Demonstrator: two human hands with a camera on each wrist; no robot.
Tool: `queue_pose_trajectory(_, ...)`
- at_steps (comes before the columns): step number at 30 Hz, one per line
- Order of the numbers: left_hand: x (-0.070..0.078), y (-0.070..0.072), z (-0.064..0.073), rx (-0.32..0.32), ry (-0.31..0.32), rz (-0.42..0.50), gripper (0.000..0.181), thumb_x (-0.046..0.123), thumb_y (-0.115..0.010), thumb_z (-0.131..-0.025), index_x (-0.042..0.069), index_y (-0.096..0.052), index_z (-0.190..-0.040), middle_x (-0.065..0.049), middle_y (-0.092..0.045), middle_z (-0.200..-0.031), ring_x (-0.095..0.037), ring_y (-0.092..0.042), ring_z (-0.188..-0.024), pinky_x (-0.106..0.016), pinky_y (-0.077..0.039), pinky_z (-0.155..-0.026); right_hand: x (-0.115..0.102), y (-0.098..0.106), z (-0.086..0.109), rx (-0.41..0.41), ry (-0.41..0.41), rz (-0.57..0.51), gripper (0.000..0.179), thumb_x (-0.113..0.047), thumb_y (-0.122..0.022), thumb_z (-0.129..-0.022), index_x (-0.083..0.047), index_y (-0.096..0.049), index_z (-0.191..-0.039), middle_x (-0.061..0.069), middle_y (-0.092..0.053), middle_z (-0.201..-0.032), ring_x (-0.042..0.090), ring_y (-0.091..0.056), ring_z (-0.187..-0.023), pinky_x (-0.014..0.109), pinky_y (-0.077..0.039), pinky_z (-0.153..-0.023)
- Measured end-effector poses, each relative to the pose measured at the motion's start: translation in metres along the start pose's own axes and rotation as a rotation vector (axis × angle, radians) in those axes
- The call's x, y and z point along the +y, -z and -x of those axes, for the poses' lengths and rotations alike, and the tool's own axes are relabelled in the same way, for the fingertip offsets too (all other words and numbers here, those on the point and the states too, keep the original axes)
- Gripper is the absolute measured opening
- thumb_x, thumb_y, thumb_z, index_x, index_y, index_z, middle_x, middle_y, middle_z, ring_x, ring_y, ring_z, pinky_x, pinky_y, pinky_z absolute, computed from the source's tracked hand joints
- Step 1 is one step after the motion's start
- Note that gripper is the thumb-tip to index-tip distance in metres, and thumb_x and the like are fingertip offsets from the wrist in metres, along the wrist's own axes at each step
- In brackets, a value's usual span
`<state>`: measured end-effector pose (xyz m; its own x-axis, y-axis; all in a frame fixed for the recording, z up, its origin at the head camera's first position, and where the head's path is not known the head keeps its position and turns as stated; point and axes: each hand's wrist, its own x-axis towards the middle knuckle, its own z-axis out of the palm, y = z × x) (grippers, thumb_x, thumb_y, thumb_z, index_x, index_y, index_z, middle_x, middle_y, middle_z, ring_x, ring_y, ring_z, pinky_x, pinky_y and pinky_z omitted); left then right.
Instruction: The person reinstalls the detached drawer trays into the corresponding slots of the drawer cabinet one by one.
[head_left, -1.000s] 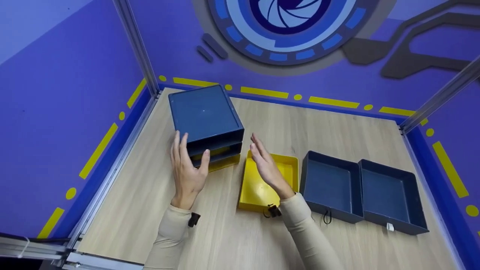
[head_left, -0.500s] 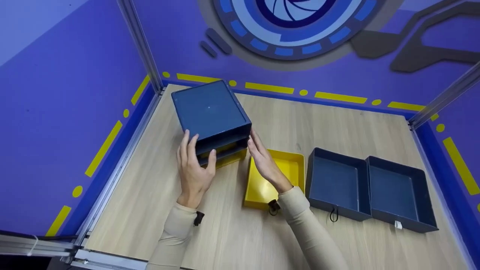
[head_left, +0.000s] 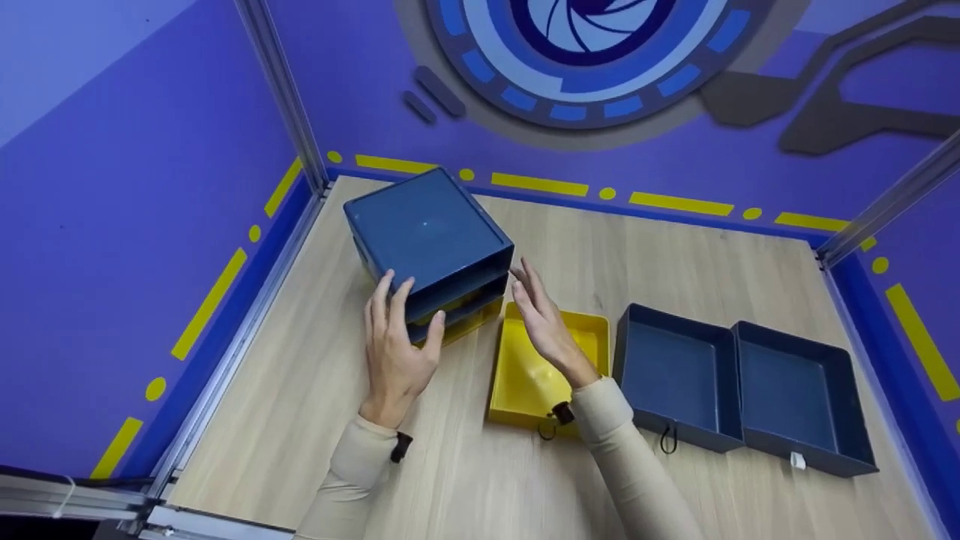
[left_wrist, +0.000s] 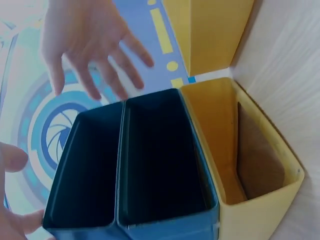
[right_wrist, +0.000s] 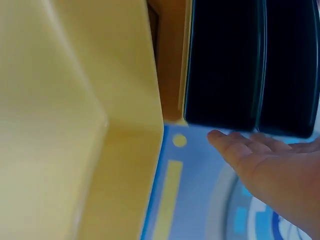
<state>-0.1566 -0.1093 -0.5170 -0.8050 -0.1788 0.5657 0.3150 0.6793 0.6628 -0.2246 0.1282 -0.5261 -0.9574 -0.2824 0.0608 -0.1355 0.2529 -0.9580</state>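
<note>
A stack of open-fronted drawer casings stands at the back left of the wooden table. Two dark blue casings sit above a yellow casing, all hollow toward me. My left hand is at the stack's front left corner, fingertips at the top edge and thumb spread in front of the openings. On the other side, my right hand is held upright with straight fingers beside the right wall, a small gap from it in the head view. Below that hand lies a yellow drawer.
Right of the yellow drawer, two dark blue drawers, a left one and a right one, lie side by side with their open tops up. A dark loop hangs at one front, a white tab at the other. Purple panels border the table.
The stack has turned, its front swinging to the right. My right hand came against its right side, then drew slightly away. My left hand followed the front corner rightward.
</note>
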Motion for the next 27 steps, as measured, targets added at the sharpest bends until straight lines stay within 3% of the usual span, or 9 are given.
queue_pose_trajectory(4, -0.005, 0.007, -0.017, -0.108, 0.064, 0.083, 0.058, 0.036, -0.067, -0.103, 0.010, -0.055, -0.154, -0.016, -0.030, -0.174, -0.039, -0.031, -0.159, -0.065, -0.032, -0.122, 0.002, 0.025, 0.021, 0.004, 0.022, 0.115, 0.069, -0.048, -0.042, -0.114, -0.025, -0.015, -0.173, 0.007, -0.030, -0.176, 0.032, -0.035, -0.160, 0.058, -0.029, -0.128)
queue_pose_trajectory(7, -0.011, 0.011, -0.036, -0.189, 0.108, 0.120, 0.055, 0.037, -0.065, -0.105, 0.011, -0.057, -0.153, -0.014, -0.024, -0.177, -0.039, -0.025, -0.162, -0.066, -0.027, -0.125, 0.002, 0.047, 0.041, -0.007, 0.014, 0.269, 0.073, -0.053, -0.049, -0.111, -0.028, -0.019, -0.172, 0.002, -0.030, -0.176, 0.032, -0.038, -0.159, 0.061, -0.032, -0.126)
queue_pose_trajectory(12, -0.032, 0.019, -0.059, -0.227, 0.086, 0.195, 0.048, 0.030, -0.067, -0.103, 0.011, -0.063, -0.147, -0.016, -0.024, -0.177, -0.044, -0.020, -0.162, -0.072, -0.019, -0.125, 0.007, 0.078, 0.073, -0.010, 0.005, 0.520, 0.077, -0.057, -0.057, -0.106, -0.022, -0.032, -0.169, 0.007, -0.038, -0.172, 0.036, -0.046, -0.153, 0.064, -0.036, -0.122)
queue_pose_trajectory(15, -0.048, 0.025, -0.061, -0.245, 0.049, 0.290, 0.046, 0.023, -0.067, -0.101, 0.011, -0.064, -0.146, -0.016, -0.022, -0.177, -0.045, -0.015, -0.163, -0.075, -0.015, -0.123, 0.014, 0.093, 0.093, 0.017, 0.013, 0.598, 0.073, -0.049, -0.063, -0.105, -0.010, -0.043, -0.163, 0.017, -0.046, -0.167, 0.040, -0.049, -0.150, 0.062, -0.037, -0.122)
queue_pose_trajectory(19, -0.063, 0.028, -0.057, -0.278, 0.016, 0.385, 0.046, 0.018, -0.064, -0.102, 0.013, -0.063, -0.147, -0.012, -0.018, -0.179, -0.042, -0.011, -0.162, -0.074, -0.016, -0.123, 0.024, 0.115, 0.125, 0.088, -0.033, 0.659, 0.066, -0.044, -0.065, -0.105, -0.003, -0.053, -0.155, 0.024, -0.051, -0.161, 0.044, -0.052, -0.146, 0.063, -0.039, -0.120)
queue_pose_trajectory(27, -0.071, 0.027, -0.056, -0.297, -0.017, 0.391, 0.048, 0.018, -0.066, -0.098, 0.014, -0.063, -0.146, -0.011, -0.018, -0.179, -0.040, -0.013, -0.160, -0.077, -0.015, -0.120, 0.039, 0.164, 0.181, 0.232, -0.180, 0.731, 0.056, -0.037, -0.059, -0.109, 0.003, -0.057, -0.150, 0.032, -0.052, -0.156, 0.053, -0.053, -0.140, 0.069, -0.038, -0.115)
